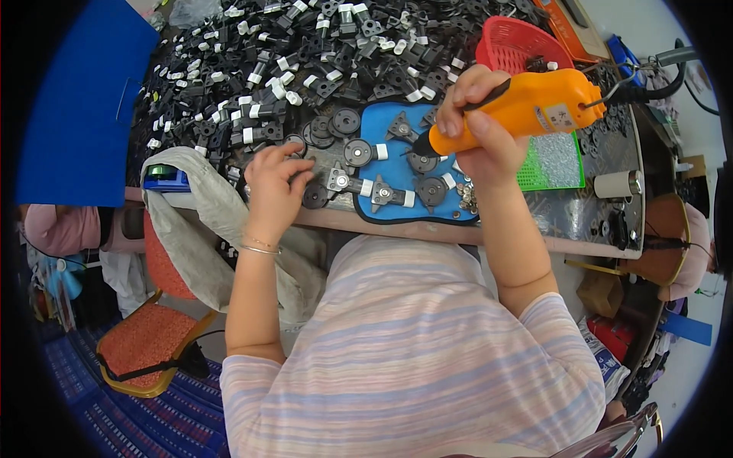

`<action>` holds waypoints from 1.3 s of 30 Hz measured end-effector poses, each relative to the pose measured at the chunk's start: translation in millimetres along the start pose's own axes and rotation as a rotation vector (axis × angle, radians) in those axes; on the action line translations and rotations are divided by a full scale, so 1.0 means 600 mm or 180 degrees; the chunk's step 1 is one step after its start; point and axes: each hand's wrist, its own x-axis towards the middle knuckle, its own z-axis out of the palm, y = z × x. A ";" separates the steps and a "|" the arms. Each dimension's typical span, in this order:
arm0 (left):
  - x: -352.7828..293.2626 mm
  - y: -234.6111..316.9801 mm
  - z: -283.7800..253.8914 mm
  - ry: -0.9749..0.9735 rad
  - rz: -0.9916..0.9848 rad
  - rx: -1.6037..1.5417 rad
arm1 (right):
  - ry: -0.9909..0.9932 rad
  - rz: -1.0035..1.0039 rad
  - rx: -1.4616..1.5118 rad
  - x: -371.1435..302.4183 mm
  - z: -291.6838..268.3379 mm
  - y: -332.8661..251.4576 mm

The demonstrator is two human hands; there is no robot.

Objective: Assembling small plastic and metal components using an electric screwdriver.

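My right hand [489,126] is wrapped around an orange electric screwdriver [527,111], whose black tip points down and left over a blue mat [385,210]. Just beneath that tip lies a black round part [421,162]. On the mat rest several black parts with round discs and white ends, such as one disc part [357,153] and another [432,191]. My left hand [276,179] hovers at the mat's left, fingers bent and apart, beside loose black discs [314,195]. I see nothing held in it, though its palm side is hidden.
A large heap of black and white plastic parts [305,57] covers the back of the table. A red basket [523,42] stands behind the screwdriver. A green tray [553,164] of small metal pieces sits right of the mat, near a spool [615,185]. Grey cloth [195,221] hangs left.
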 end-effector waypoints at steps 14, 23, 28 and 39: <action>-0.041 0.011 -0.003 -0.0517 -0.0286 0.0552 | 0.0336 -0.0298 0.0131 -0.040 -0.020 -0.037; -0.024 0.028 -0.037 -0.0158 -0.0254 -0.0903 | 0.0518 -0.0309 -0.0253 -0.070 -0.050 -0.066; 0.012 0.089 -0.008 -0.0265 0.0791 -0.0435 | 0.0600 -0.0368 0.0037 -0.072 -0.042 -0.061; 0.028 0.147 0.058 -0.0473 0.1792 0.0096 | 0.0437 -0.0318 -0.0384 -0.083 -0.044 -0.072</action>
